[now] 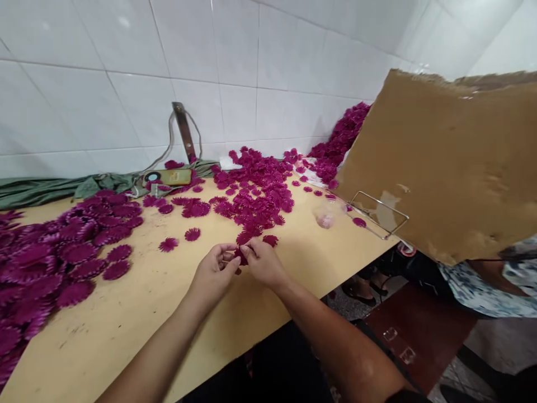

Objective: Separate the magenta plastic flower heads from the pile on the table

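Note:
Between my two hands, near the middle of the table [176, 313], is a small magenta fabric flower [241, 257]. My left hand [218, 266] pinches its left side between thumb and fingers. From the right, the fingertips of my right hand [260, 260] close on the same flower; part of it is hidden by the fingers. Just beyond my hands lies a loose pile of small magenta flowers [260, 190]. Larger magenta petal discs [71, 252] with fringed edges are heaped on the left. Two single flowers [192, 234] rest between the heaps.
A large cardboard sheet [444, 168] leans on a wire stand [386, 221] at the right. A phone in a yellowish case [170, 177] and a green cloth [96, 183] lie by the tiled wall. Another person's patterned clothing [482, 285] shows at lower right.

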Tool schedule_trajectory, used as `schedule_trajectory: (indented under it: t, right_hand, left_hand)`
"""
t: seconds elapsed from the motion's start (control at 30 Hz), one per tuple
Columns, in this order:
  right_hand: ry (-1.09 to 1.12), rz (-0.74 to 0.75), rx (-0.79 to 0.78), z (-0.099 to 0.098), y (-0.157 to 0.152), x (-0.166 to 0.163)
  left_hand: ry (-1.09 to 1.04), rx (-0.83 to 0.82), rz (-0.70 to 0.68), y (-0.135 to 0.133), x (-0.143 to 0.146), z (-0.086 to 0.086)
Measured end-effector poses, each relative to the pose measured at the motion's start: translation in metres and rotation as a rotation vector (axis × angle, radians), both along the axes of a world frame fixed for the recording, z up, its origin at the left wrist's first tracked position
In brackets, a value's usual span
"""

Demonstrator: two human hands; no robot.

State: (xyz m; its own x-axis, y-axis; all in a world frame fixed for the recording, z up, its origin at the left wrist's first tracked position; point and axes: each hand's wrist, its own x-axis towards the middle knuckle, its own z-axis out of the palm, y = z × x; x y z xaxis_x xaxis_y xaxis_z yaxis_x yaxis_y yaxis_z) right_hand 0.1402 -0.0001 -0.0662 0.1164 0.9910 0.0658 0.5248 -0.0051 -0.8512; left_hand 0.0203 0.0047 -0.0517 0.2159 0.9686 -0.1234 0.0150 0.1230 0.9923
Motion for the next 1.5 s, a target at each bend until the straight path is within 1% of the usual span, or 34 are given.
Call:
schedule_trajectory:
  t: [0.1, 0.2, 0.27, 0.33, 0.4, 0.43, 0.5, 0.57, 0.6, 0.67, 0.73, 0.8, 0.87, 0.97, 1.03, 1.07, 1.17, 1.27, 1.33, 1.4, 1.5]
  right_hand:
    - [0.165, 0.040, 0.012, -0.003, 0.003, 0.002]
    - [0.389, 0.112, -0.072, -0.004, 0.004, 0.007]
    - [0.466, 0.155, -0.112, -0.003, 0.004, 0.009]
    - [0.485, 0.162, -0.075, -0.001, 0.004, 0.008]
    - [0.442, 0.130, 0.015, 0.002, 0.002, 0.004]
    - [0.383, 0.113, 0.066, 0.004, 0.001, 0.001]
    - [0.182, 0.093, 0.145, 0.009, -0.003, -0.006]
    - [-0.011, 0.099, 0.184, 0.015, -0.008, -0.009]
    - [-0.053, 0.107, 0.187, 0.018, -0.010, -0.009]
    - [-0.025, 0.088, 0.174, 0.024, -0.013, -0.007]
    - [0.043, 0.003, 0.171, 0.029, -0.009, -0.004]
    - [0.066, -0.079, 0.174, 0.032, 0.000, -0.003]
    - [0.057, -0.054, 0.130, 0.031, 0.011, -0.008]
    - [0.043, 0.078, 0.055, 0.028, 0.018, -0.019]
    - [0.050, 0.143, 0.066, 0.029, 0.011, -0.025]
    - [0.053, 0.168, 0.084, 0.030, 0.005, -0.028]
    - [0.022, 0.219, 0.165, 0.042, -0.014, -0.031]
    - [-0.006, 0.214, 0.232, 0.054, -0.018, -0.032]
    - [0.026, 0.184, 0.238, 0.057, -0.011, -0.032]
    - [0.086, 0.140, 0.236, 0.055, -0.001, -0.034]
    - [0.180, 0.058, 0.250, 0.046, 0.013, -0.037]
  left_hand:
    - [-0.106, -0.049, 0.048, 0.003, 0.002, 0.000]
    - [-0.163, -0.031, 0.089, 0.007, 0.001, -0.001]
    - [-0.178, -0.032, 0.100, 0.007, 0.000, -0.003]
    - [-0.192, -0.066, 0.117, 0.006, 0.001, -0.004]
    - [-0.255, -0.138, 0.120, 0.003, 0.006, -0.002]
    - [-0.313, -0.192, 0.116, 0.001, 0.010, -0.001]
    - [-0.454, -0.319, 0.127, -0.003, 0.018, 0.004]
    - [-0.559, -0.443, 0.185, -0.003, 0.024, 0.010]
    - [-0.588, -0.488, 0.222, -0.002, 0.025, 0.012]
    - [-0.626, -0.515, 0.282, 0.000, 0.027, 0.014]
    - [-0.650, -0.484, 0.322, 0.002, 0.029, 0.013]
    - [-0.660, -0.423, 0.340, 0.000, 0.034, 0.012]
    - [-0.662, -0.372, 0.334, -0.006, 0.042, 0.014]
    - [-0.683, -0.313, 0.353, -0.015, 0.050, 0.019]
    - [-0.704, -0.255, 0.340, -0.018, 0.050, 0.019]
    - [-0.714, -0.226, 0.302, -0.018, 0.049, 0.019]
    - [-0.734, -0.086, 0.255, -0.015, 0.043, 0.014]
    - [-0.683, 0.016, 0.220, -0.013, 0.040, 0.014]
    - [-0.625, 0.021, 0.165, -0.013, 0.040, 0.017]
    - [-0.598, 0.040, 0.178, -0.013, 0.041, 0.021]
    - [-0.593, 0.029, 0.237, -0.014, 0.043, 0.023]
